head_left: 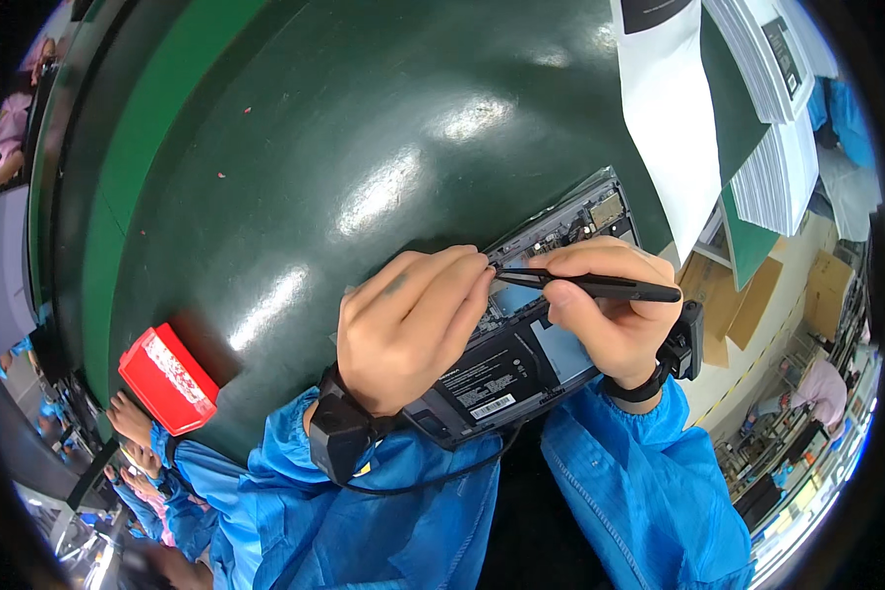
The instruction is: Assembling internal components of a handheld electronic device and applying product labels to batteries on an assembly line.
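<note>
Opened laptop (521,344) | matte black tweezers (600,285) | right hand (610,315) pinching

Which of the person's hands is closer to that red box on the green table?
Left. The left hand rests on the opened device, a short way right of the red box. The right hand, holding black tweezers, is farther right.

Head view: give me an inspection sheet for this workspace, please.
Surface: glossy dark green bench.
Job's things: opened laptop, internals exposed; black tweezers.
Clutter: red box at the left edge; stacks of white sheets top right.
Grippers: left hand rests fingertips on the laptop; right hand pinches the tweezers.
Cables: black cord from the left wrist device.
Surroundings: other people in blue sleeves lower left.
</note>
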